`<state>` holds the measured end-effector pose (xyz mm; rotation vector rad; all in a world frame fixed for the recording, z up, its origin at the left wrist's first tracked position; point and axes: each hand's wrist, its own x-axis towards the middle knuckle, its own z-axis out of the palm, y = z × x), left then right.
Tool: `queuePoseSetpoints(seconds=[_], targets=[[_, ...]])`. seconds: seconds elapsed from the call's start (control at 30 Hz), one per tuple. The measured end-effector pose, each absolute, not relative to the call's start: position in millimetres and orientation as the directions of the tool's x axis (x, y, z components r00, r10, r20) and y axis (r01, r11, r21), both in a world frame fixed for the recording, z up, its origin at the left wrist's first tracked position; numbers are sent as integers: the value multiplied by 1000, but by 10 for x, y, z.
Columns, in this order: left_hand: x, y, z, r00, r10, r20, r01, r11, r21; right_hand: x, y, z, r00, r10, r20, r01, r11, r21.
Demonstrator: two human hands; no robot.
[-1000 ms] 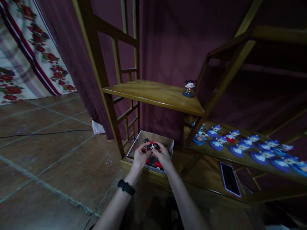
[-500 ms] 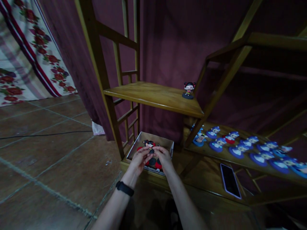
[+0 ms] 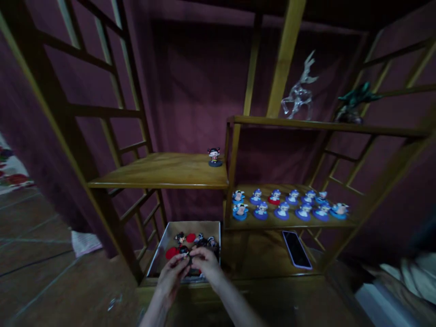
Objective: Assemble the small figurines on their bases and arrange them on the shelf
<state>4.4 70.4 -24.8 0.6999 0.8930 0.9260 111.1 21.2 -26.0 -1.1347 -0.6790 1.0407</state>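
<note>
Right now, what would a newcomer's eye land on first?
Two rows of mostly blue figurines on the low right shelf stand out, with a clear glass deer on the shelf above. At bottom centre, the left hand and right hand pinch a small figurine over an open box of similar ones. A lone figurine stands on the middle shelf.

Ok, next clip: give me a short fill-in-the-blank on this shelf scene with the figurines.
1. The left hand and right hand together hold a small figurine over an open ____.
2. On the middle shelf the number of figurines standing is ____.
3. In the rows of blue-based figurines, a single base is ____.
4. The phone lies on the board ____ those rows.
Missing words: box; one; red; below.
</note>
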Motion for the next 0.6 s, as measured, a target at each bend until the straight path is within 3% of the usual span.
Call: queuePoseSetpoints(seconds=[0.33,0.6], targets=[[-231,550,-454,222,904,-365,-215,411,886,1279,-666,-461,481,869,-119,-221,-11,-975],[-261,58,-146,154,953,-259,-90,275,957,1416,-1557,-290,525,830,187,322,10,-947]])
